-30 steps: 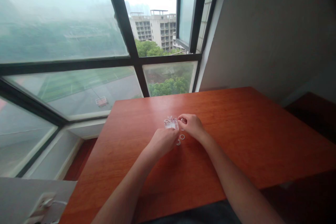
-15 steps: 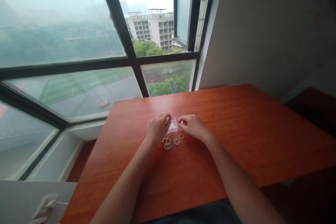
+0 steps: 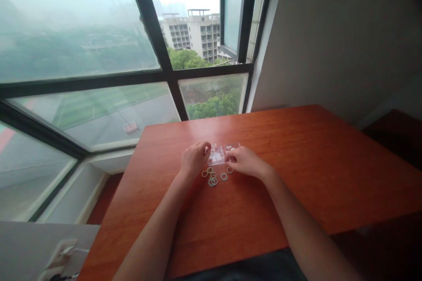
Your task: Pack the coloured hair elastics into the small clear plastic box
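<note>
The person's two bare hands meet over the middle of a reddish-brown wooden table (image 3: pixel 306 162), with a small clear plastic box (image 3: pixel 216 159) lying between them. The left hand (image 3: pixel 194 159) is at the box's left side, its fingers bent toward the thumb and the fingertips close to the far left corner; whether anything is pinched in them cannot be told. The right hand (image 3: pixel 245 161) is at the other side, fingers curled in, the tips just beside the box's right edge and in front of a second clear plastic piece (image 3: pixel 232 145) that lies flat next to the box. Its grip is partly hidden, so it cannot be told whether it holds something. Small bits show inside the box, too blurred to make out. Several pale rings (image 3: pixel 212 181) lie on the table on the person's side of the box, between the two forearms. Most are bunched together toward the left, some overlapping; others lie farther right, and one is just below the right hand's fingertips. Beyond the table stands a dark-framed window (image 3: pixel 211 71), with a grey wall (image 3: pixel 323 39) to its right.
</note>
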Demonstrator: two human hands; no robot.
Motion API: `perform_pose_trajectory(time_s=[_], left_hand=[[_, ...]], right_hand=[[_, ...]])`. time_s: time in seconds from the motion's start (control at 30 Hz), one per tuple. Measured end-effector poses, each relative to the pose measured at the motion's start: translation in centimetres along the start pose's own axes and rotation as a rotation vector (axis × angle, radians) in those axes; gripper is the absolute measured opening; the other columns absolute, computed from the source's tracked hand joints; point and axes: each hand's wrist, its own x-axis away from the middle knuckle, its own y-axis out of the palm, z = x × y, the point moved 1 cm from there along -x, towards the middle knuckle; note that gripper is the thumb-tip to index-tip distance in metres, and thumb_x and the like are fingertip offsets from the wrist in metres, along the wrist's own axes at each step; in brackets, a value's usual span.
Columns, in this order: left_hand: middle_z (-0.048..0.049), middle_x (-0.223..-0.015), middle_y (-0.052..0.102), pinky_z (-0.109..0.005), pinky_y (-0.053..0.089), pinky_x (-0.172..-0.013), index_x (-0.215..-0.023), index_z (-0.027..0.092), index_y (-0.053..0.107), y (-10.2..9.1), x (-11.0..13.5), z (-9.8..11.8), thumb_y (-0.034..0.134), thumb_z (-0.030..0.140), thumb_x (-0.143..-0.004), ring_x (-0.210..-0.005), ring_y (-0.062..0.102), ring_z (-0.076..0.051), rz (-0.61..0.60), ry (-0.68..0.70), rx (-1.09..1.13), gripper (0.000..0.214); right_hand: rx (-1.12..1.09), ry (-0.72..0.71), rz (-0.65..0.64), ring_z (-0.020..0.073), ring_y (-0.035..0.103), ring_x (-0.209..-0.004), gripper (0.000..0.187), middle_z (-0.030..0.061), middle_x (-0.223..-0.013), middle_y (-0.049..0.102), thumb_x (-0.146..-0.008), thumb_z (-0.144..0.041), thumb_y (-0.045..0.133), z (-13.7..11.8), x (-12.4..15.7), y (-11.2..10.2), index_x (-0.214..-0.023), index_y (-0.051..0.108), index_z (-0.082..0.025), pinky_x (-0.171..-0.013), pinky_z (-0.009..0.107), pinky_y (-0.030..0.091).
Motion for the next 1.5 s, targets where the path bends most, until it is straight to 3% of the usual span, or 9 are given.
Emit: perform_pose_trajectory(time_s=[0.27, 0.5, 1.07, 1.17, 1.37, 1.5], left_hand=[[-0.0018, -0.078, 0.070, -0.024, 0.035, -0.059, -0.093, 0.023, 0.069, 0.1, 0.1, -0.5, 0.050, 0.030, -0.089, -0.066, 0.060, -0.015, -0.008, -0.005, -0.018, 0.021], [-0.0026, -0.078, 0.071, -0.023, 0.036, -0.059, -0.095, 0.023, 0.070, -0.3, 0.3, -0.4, 0.048, 0.032, -0.091, -0.067, 0.062, -0.015, -0.047, -0.010, -0.024, 0.024], [-0.0030, -0.072, 0.070, -0.024, 0.035, -0.059, -0.098, 0.025, 0.071, -1.1, 0.6, 0.2, 0.051, 0.034, -0.089, -0.064, 0.062, -0.016, -0.136, -0.037, -0.069, 0.024], [-0.0031, -0.071, 0.069, -0.023, 0.033, -0.057, -0.095, 0.024, 0.071, -1.4, 0.8, 0.3, 0.051, 0.037, -0.089, -0.061, 0.060, -0.015, -0.130, -0.042, -0.047, 0.025], [-0.0013, -0.067, 0.068, -0.022, 0.031, -0.054, -0.090, 0.022, 0.070, -2.4, 1.3, -0.1, 0.052, 0.029, -0.086, -0.056, 0.056, -0.012, -0.181, 0.023, 0.064, 0.020], [-0.0011, -0.066, 0.066, -0.021, 0.031, -0.053, -0.082, 0.021, 0.070, -3.6, 1.9, 0.0, 0.054, 0.027, -0.083, -0.056, 0.056, -0.012, -0.261, 0.074, 0.078, 0.017]], right_hand=[[0.033, -0.012, -0.226, 0.0126, 0.058, -0.067, 0.012, 0.0017, -0.076, 0.070, -0.077, -0.025, 0.066, -1.3, 0.4, 0.6, -0.083, 0.075, -0.020, -0.056, 0.021, 0.033], [0.058, -0.037, -0.200, 0.0139, 0.059, -0.066, 0.013, 0.0011, -0.073, 0.070, -0.072, -0.016, 0.065, -1.7, 0.4, 0.6, -0.076, 0.075, -0.023, -0.055, 0.022, 0.033], [-0.007, -0.030, -0.196, 0.0116, 0.053, -0.060, 0.009, -0.0005, -0.067, 0.067, -0.071, -0.014, 0.065, -1.0, 0.4, 0.7, -0.070, 0.072, -0.020, -0.053, 0.022, 0.030], [-0.031, -0.053, -0.125, 0.0109, 0.052, -0.060, 0.009, -0.0013, -0.066, 0.064, -0.072, -0.013, 0.064, -1.0, 0.2, 0.8, -0.072, 0.071, -0.019, -0.054, 0.021, 0.030], [-0.081, -0.002, 0.230, 0.0104, 0.052, -0.060, 0.009, -0.0021, -0.065, 0.061, -0.081, -0.021, 0.061, -1.7, -0.8, 0.9, -0.083, 0.070, -0.019, -0.058, 0.021, 0.033], [-0.056, 0.049, 0.301, 0.0116, 0.054, -0.062, 0.010, -0.0012, -0.066, 0.062, -0.083, -0.024, 0.061, -2.2, -1.9, 1.5, -0.086, 0.070, -0.020, -0.062, 0.022, 0.035]])
